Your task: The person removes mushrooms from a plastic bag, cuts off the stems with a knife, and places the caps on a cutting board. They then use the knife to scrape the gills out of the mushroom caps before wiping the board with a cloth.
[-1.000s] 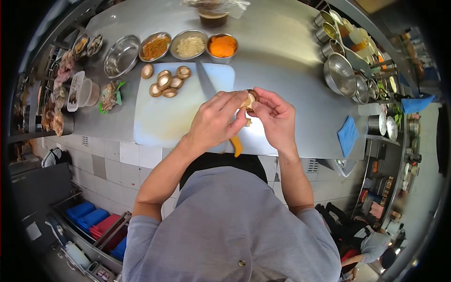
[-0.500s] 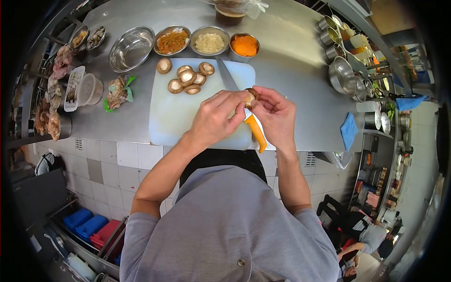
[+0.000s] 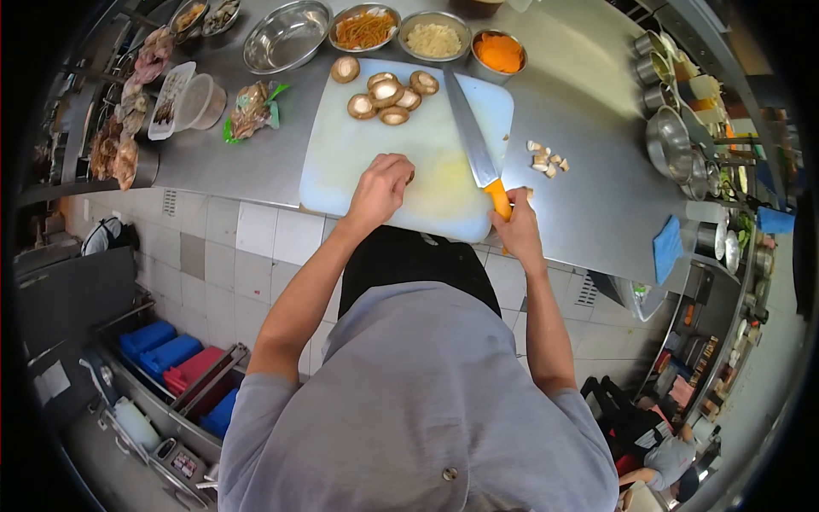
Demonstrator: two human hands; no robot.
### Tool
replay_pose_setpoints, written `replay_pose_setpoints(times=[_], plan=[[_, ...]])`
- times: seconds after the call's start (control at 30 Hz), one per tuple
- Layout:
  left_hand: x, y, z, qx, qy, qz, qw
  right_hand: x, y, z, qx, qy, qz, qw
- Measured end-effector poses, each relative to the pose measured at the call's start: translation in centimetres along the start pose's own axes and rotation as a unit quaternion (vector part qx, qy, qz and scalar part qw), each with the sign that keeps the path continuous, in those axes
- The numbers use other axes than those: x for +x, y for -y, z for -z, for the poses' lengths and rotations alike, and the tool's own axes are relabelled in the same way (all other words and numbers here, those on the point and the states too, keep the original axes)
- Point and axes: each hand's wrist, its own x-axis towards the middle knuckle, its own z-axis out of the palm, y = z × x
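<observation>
My left hand (image 3: 380, 193) is closed over the white cutting board (image 3: 350, 175), fingers curled around a mushroom that shows only as a brown edge (image 3: 411, 177). At the board's right edge, my right hand (image 3: 519, 229) pinches a small pale piece that looks like a mushroom stem (image 3: 530, 194). That hand lies over part of the orange handle of a knife (image 3: 471, 128), whose blade rests across the board. Several brown mushrooms (image 3: 386, 92), pale undersides up, sit at the board's far left. Cut-off mushroom stems (image 3: 546, 159) are scattered on the steel table to the right.
Bowls of orange shreds (image 3: 365, 31), chopped pale bits (image 3: 433, 39) and orange food (image 3: 499, 53) line the board's far side, beside a large steel bowl (image 3: 287, 38). Left are a bag (image 3: 253, 111) and plastic tubs (image 3: 200, 102). A blue cloth (image 3: 667, 249) lies right.
My hands have parted: the left moved left with the mushroom, the right moved right with the small piece. The view has shifted, and the stems on the table now show.
</observation>
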Motion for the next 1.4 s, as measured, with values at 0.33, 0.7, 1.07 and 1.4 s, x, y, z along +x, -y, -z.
replay_pose_setpoints(times=[0.33, 0.7, 1.07, 1.4], plan=[[-2.4, -0.1, -0.3, 0.020, -0.006, 0.176, 0.984, -6.3, -2.4, 1.6, 0.275, 0.051, 0.059, 0.958], [-2.9, -2.2, -2.5, 0.018, -0.067, 0.225, 0.972, -13.4, -2.3, 2.3, 0.219, 0.140, 0.044, 0.965], [-2.5, -1.3, -1.6, 0.054, 0.012, 0.216, 0.975, -13.2, -1.4, 1.7, 0.159, 0.164, 0.065, 0.972], [-1.8, -1.4, -0.7, 0.042, 0.051, 0.219, 0.974, -13.4, 0.1, 2.0, 0.176, 0.162, 0.023, 0.971]])
